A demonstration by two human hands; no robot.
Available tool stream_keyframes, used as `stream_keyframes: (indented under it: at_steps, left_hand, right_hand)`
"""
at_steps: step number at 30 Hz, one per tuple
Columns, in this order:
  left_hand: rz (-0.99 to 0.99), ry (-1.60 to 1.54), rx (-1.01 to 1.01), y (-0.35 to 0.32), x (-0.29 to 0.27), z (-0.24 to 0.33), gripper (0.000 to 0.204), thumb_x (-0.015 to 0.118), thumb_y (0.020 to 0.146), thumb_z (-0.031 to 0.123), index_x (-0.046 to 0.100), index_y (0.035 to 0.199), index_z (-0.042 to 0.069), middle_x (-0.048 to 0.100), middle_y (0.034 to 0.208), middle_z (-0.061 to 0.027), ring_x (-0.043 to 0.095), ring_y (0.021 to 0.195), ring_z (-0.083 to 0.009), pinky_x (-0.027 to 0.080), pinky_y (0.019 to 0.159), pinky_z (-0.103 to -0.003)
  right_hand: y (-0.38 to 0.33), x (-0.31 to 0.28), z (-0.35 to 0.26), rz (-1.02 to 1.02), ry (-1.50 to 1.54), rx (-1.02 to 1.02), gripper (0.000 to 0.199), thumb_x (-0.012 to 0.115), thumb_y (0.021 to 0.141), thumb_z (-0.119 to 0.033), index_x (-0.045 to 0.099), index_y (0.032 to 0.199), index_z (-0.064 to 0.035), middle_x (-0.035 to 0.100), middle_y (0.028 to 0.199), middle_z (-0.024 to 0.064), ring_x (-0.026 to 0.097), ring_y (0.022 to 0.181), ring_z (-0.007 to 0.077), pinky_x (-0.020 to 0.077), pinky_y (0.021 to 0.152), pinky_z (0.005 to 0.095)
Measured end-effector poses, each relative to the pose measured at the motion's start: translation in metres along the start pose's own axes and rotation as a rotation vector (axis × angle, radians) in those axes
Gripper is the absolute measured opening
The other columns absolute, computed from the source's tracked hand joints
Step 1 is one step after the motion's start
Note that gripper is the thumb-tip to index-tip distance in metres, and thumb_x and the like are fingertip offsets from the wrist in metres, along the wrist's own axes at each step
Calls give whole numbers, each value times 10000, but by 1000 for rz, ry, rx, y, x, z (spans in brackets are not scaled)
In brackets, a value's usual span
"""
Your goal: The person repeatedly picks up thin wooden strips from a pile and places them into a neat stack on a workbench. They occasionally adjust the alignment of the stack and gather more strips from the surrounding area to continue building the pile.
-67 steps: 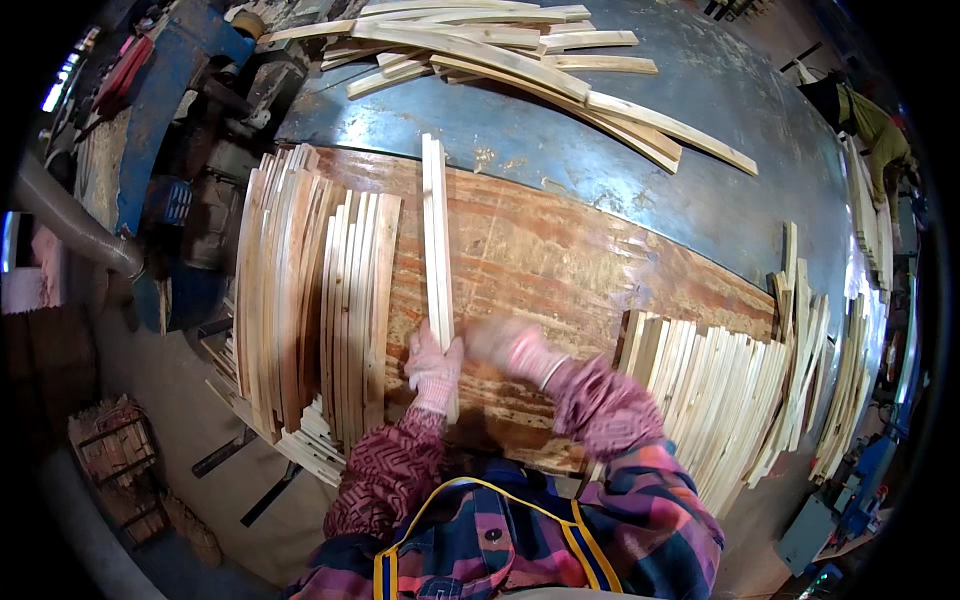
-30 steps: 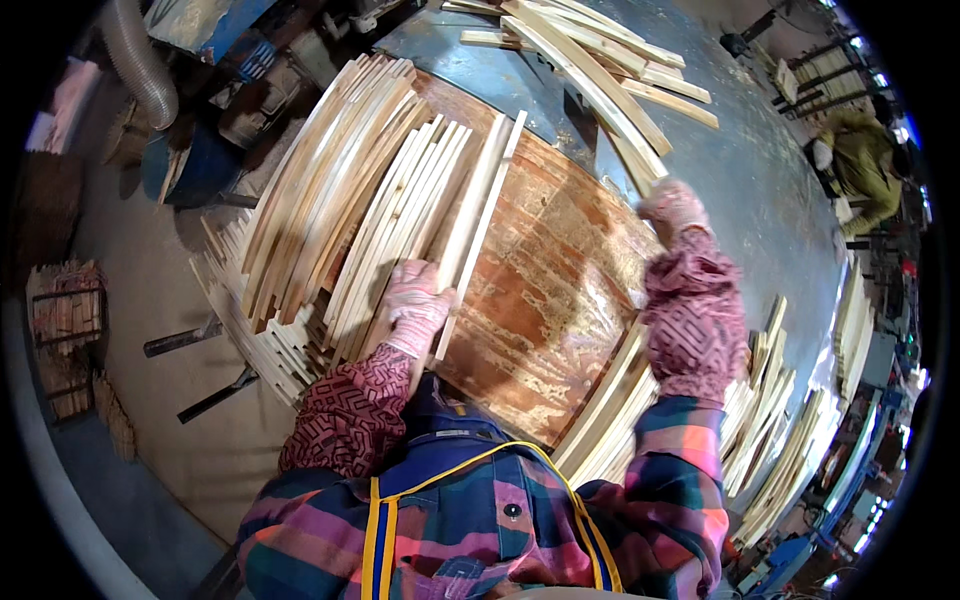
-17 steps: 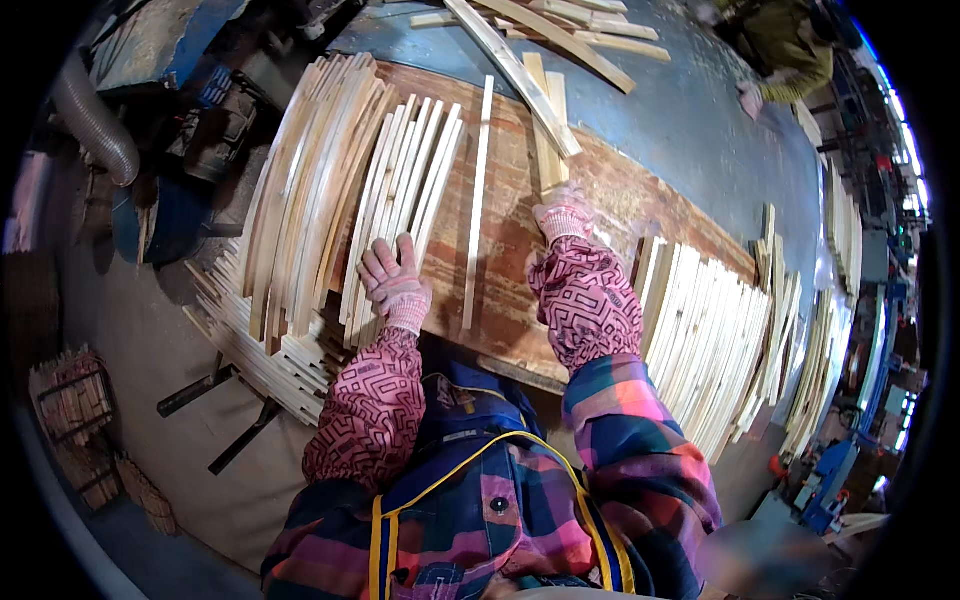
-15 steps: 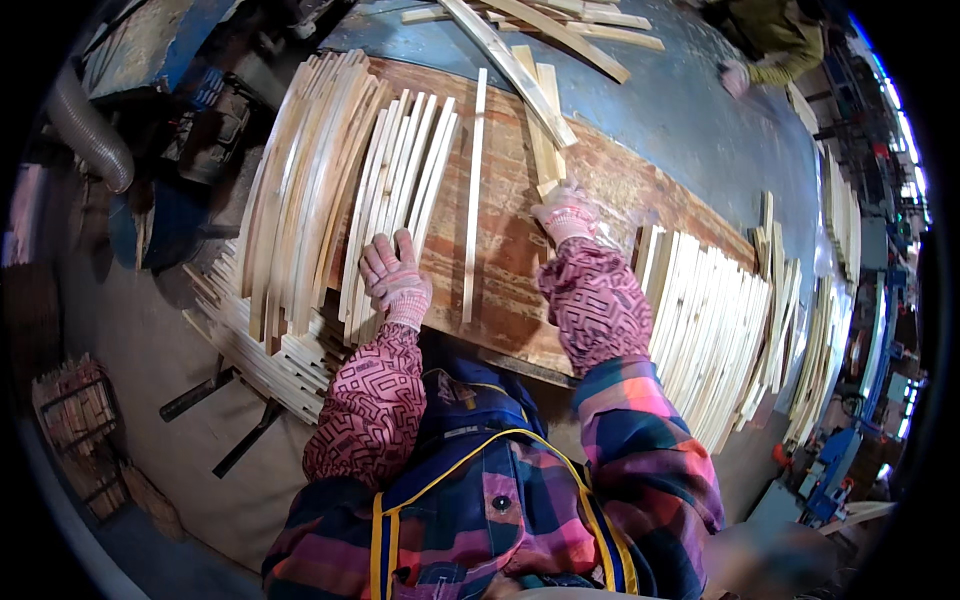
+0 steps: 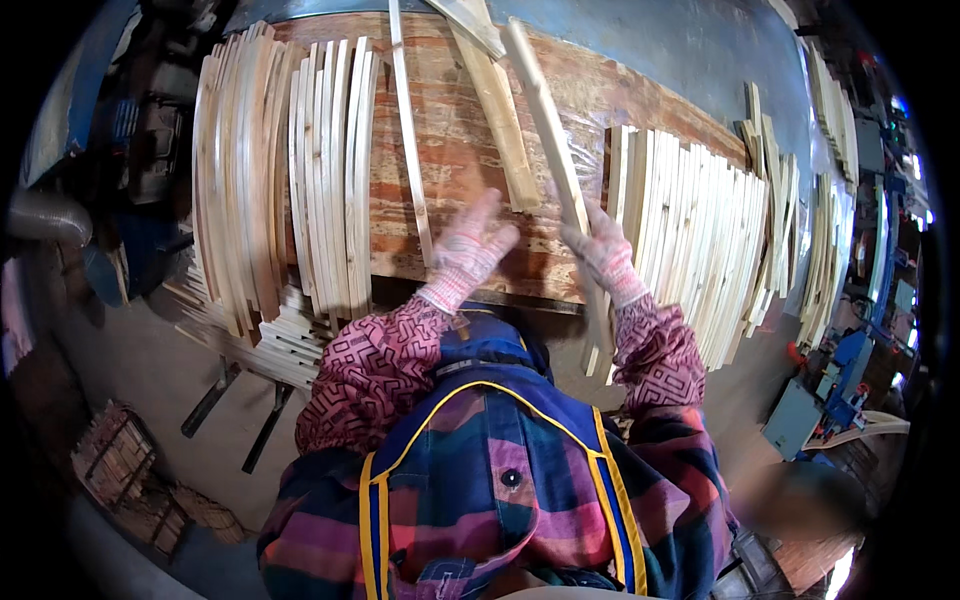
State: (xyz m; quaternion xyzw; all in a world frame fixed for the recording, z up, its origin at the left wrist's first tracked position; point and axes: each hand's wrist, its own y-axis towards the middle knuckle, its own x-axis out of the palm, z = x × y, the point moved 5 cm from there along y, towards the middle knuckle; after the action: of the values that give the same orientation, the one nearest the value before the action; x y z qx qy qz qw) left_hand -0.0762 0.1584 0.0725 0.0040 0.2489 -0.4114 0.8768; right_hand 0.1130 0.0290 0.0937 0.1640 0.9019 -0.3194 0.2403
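A light wooden strip (image 5: 543,115) is gripped by my right hand (image 5: 603,252), its near end reaching past the board's front edge. My left hand (image 5: 474,247), in a pale pinkish work glove, hovers over the board with fingers spread and nothing in them. Just to its left, a single narrow strip (image 5: 408,135) lies lengthwise. Beyond the hands rests a wider, yellower strip (image 5: 498,125), with another piece crossing its far end. All of this is on a worn reddish-brown plywood board (image 5: 440,160).
On the left stand a row of pale strips (image 5: 335,170) and a larger row of strips (image 5: 232,180). A long row of strips (image 5: 690,230) fills the right side. Below the left rows are more stacked strips (image 5: 285,345). A blue machine (image 5: 850,365) stands at far right.
My right hand has taken hold of a strip and drawn it toward me. My left hand has left the left-hand row and moved right. The whole view has shifted.
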Motion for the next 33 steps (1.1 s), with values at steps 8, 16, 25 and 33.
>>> stream_keyframes:
  at_steps: [8,16,25,33]
  left_hand:
    - [11,-813,-338,34,-15,2,386,713,852,210,607,1174,25,681,968,-53,648,831,-181,519,793,-315]
    - [370,186,-512,23,-41,-55,769,701,800,361,362,1480,240,368,1475,-150,429,1282,-363,412,1036,-445]
    - [424,232,-409,81,-60,8,794,631,842,572,369,1471,165,417,1422,-190,464,1245,-322,390,1028,-456]
    - [319,150,-106,81,-43,23,544,746,779,392,647,1189,48,639,1160,-169,605,1075,-275,463,972,-380]
  right_hand:
    - [147,-17,-88,246,53,-76,559,587,916,-408,500,1380,-110,474,1420,167,567,1181,338,459,961,425]
    - [290,-14,-166,161,-750,-85,846,695,807,-466,297,1485,-153,516,1356,178,520,1250,317,458,1000,444]
    - [167,2,-59,-262,574,-31,330,584,959,-322,657,1030,-8,692,869,93,651,752,188,556,701,350]
    - [86,25,-7,93,144,198,353,565,915,-377,658,1093,-88,696,940,145,669,873,289,517,788,409]
